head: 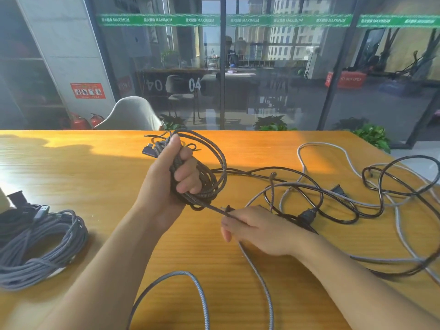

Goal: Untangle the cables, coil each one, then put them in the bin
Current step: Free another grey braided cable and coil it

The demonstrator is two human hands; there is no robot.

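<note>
My left hand (171,177) grips a coil of dark braided cable (214,172) held upright above the wooden table (95,167); its angled plug (148,150) sticks out to the left of the coil. My right hand (257,229) pinches the same cable's loose tail just below the coil. To the right, a black power cord (333,203) with a plug (339,190) lies tangled with a light grey braided cable (309,148). A grey braided loop (190,277) lies near the front edge.
A coiled grey cable bundle (40,248) lies at the left, beside a dark object (16,197) at the table's left edge. A pale chair (131,115) stands behind the table, before a glass wall. No bin is in view.
</note>
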